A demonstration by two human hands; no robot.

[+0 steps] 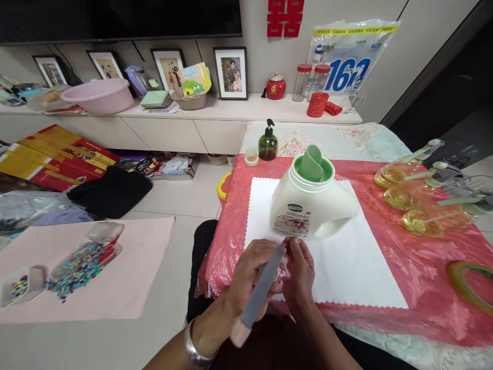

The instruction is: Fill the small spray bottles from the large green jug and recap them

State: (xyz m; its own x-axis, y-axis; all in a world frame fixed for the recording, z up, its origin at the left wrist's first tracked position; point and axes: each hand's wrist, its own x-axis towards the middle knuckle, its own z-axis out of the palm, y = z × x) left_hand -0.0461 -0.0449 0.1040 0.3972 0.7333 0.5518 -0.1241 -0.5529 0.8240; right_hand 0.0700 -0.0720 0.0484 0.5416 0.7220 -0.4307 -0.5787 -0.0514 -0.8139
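My left hand, with a silver bracelet at the wrist, is closed around a long tool with a grey handle and a pale pink end. Its other end is hidden, so its kind does not show. Close beside it, my right hand has its fingers pinched together near a crumpled, shiny pinkish-clear bit between the hands. What those fingers grip is too small to make out. Just beyond both hands a large white detergent jug stands upright on a white sheet, a green curled piece in its mouth.
Red plastic film covers the table. A green pump bottle and small pale cup stand at the back left. Glass flasks with yellow liquid and a tape roll are at right. Beads lie on a pink cloth at left.
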